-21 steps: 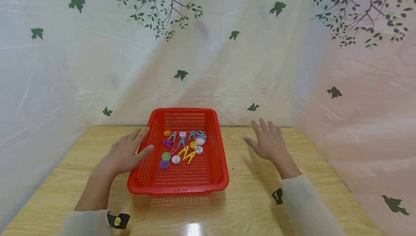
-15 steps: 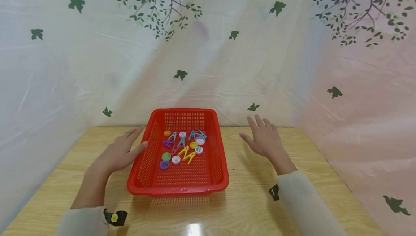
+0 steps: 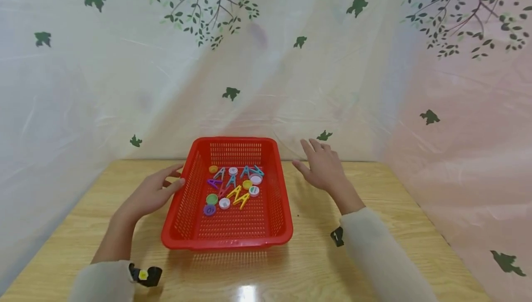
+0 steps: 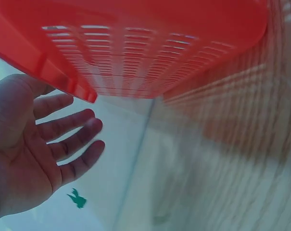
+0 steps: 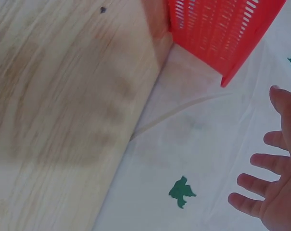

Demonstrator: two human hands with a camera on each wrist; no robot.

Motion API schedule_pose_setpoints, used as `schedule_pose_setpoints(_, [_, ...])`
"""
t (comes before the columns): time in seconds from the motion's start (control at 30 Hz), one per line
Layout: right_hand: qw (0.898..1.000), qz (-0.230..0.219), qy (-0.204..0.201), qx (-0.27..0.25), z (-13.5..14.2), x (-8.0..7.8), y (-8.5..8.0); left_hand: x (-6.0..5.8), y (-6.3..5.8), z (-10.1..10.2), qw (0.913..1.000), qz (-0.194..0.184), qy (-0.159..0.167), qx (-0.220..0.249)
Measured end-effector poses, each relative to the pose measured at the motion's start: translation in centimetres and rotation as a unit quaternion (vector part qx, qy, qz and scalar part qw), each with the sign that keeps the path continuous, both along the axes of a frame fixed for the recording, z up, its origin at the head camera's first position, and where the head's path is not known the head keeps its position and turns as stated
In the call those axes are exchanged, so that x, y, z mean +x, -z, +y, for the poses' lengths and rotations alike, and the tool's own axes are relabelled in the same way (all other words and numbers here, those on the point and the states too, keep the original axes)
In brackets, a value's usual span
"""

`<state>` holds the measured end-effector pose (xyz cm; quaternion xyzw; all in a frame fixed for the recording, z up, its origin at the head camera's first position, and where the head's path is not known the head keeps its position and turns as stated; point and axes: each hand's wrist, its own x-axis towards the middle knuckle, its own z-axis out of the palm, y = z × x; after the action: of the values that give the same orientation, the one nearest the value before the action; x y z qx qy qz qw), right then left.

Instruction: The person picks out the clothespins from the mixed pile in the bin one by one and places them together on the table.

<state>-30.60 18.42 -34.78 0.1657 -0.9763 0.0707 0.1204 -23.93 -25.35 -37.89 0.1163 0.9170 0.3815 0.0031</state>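
Observation:
A red perforated plastic basket (image 3: pixel 232 239) sits on the table with clothespins and bottle caps lying in it. My left hand (image 3: pixel 151 191) is at the basket's left rim, thumb at the edge. The left wrist view shows that hand (image 4: pixel 39 139) with its fingers spread loosely under the rim and the thumb partly hidden behind it. Off the basket's right side, my right hand (image 3: pixel 322 166) hovers over the table, fingers extended and holding nothing. A gap separates the fingers (image 5: pixel 251 204) from the basket in the right wrist view.
Inside the basket are yellow clothespins (image 3: pixel 242 200), a purple clothespin (image 3: pixel 214 183), a green cap (image 3: pixel 212 199) and several other caps. A light wooden table (image 3: pixel 332 269) lies beneath. White sheeting (image 3: pixel 266 75) printed with leaves and birds hangs behind it.
My right hand has moved left, closer to the basket. My left hand has drawn back slightly from over the basket to its left rim. The basket stays in place.

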Motion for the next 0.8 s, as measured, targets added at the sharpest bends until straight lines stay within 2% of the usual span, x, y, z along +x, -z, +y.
schedule_pose_setpoints(0.17, [1.0, 0.008, -0.011, 0.001, -1.7, -0.3, -0.3, -0.7, 0.8, -0.3, 0.998, -0.028, -0.026, 0.05])
schedule_pose_setpoints(0.3, [1.0, 0.012, -0.029, 0.005, -3.1, -0.4, -0.5, -1.1, 1.4, -0.5, 0.9918, -0.047, -0.038, 0.112])
schedule_pose_setpoints(0.57, [0.998, 0.014, -0.058, 0.028, -5.5, -0.2, -0.8, -1.6, 1.7, -0.6, 0.9619, -0.102, -0.031, 0.252])
schedule_pose_setpoints(0.8, [0.994, -0.002, -0.094, 0.062, -7.5, 0.1, -0.8, -1.7, 2.1, -0.8, 0.9445, -0.124, -0.049, 0.3])
